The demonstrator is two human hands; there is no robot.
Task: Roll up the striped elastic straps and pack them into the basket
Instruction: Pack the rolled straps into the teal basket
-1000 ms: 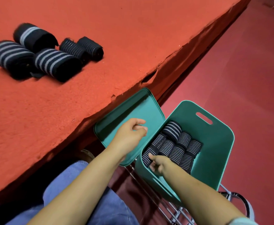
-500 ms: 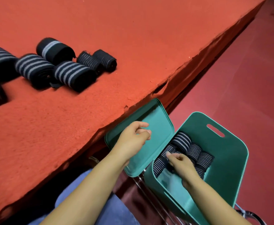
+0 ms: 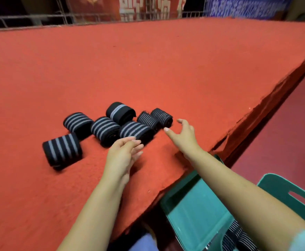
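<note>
Partway: some rolled straps already in teal basket at lower right, seven rolls left on red table mid-frame; left hand and right hand reach empty, fingers loose

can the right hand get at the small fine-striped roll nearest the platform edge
Probably yes: the right hand is open, its fingertips just short of the fine-striped roll, with only bare red carpet between them and nothing on top.
</note>
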